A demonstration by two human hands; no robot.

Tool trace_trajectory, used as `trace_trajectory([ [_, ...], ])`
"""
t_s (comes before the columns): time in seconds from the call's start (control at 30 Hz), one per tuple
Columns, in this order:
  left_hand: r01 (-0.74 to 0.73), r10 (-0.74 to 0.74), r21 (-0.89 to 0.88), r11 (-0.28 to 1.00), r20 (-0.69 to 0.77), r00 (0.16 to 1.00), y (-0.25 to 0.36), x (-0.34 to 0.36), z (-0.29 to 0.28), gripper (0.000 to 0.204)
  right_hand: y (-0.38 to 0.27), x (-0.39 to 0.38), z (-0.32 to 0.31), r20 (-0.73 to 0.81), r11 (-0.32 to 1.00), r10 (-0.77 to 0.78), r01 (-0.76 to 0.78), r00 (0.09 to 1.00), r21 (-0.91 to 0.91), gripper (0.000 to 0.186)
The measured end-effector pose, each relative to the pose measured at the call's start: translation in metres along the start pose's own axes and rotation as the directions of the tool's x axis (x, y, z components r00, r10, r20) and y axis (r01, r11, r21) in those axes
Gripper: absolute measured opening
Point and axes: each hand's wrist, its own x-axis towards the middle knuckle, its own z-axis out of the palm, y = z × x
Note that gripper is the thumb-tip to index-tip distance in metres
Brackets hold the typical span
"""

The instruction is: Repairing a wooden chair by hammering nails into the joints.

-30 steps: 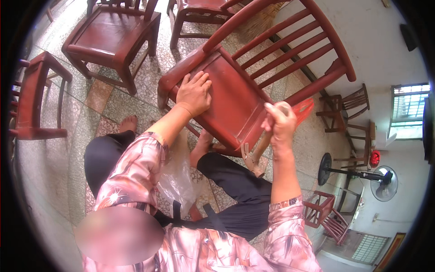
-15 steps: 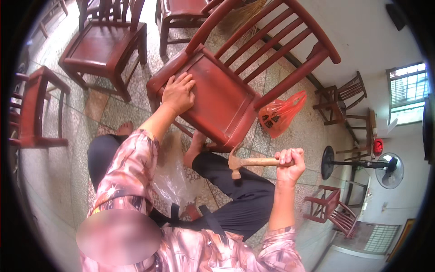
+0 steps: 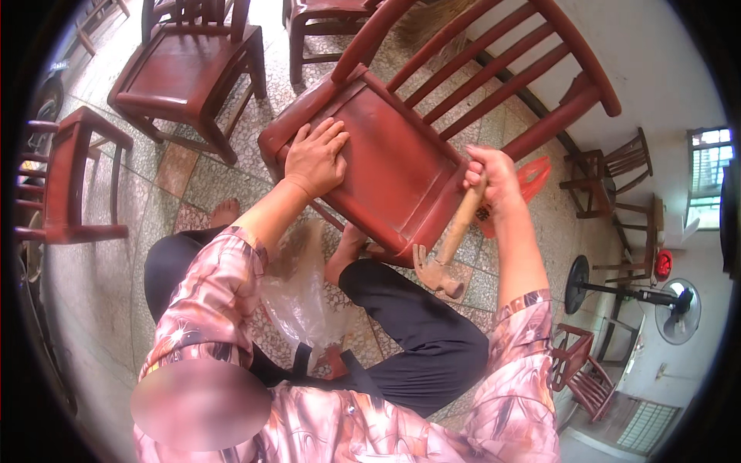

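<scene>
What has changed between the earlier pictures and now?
Since half a second ago, the right hand has moved up-picture toward the chair; the hammer, then nearly level in view, now slants, much as at first. The left hand stayed on the chair; nothing was released.

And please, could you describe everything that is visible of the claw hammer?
The claw hammer has a light-brown handle that looks wooden and a dull, metal-looking head with a split claw at one end and a rounded striking face at the other. The right hand grips it near the handle's end. It is tilted, head lower in the picture, claw toward the left and striking face toward the right, by a corner of the red-brown wooden chair. Whether they touch is unclear.
</scene>
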Motion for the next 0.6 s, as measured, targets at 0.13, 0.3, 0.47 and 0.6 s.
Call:
trace_trajectory([
  [0.13, -0.018, 0.018, 0.006, 1.0, 0.016, 1.0, 0.0, -0.001, 0.002, 0.04, -0.002, 0.019, -0.005, -0.002, 0.998, 0.059, -0.059, 0.998, -0.025, 0.015],
  [0.3, -0.029, 0.029, 0.021, 0.999, -0.002, 1.0, 0.006, -0.004, 0.008, 0.043, 0.003, 0.009, -0.004, -0.033, 0.999, 0.029, -0.028, 0.999, 0.038, 0.018],
  [0.47, 0.011, -0.011, 0.0, 1.0, 0.02, 1.0, -0.004, -0.006, -0.003, 0.043, 0.016, -0.123, 0.029, 0.139, 0.85, -0.524, 0.525, 0.841, 0.026, 0.018],
  [0.6, 0.027, -0.027, 0.037, 0.999, -0.01, 1.0, -0.001, -0.005, 0.006, 0.042, 0.057, -0.187, 0.055, 0.148, 0.673, -0.704, 0.719, 0.694, -0.171, 0.02],
])
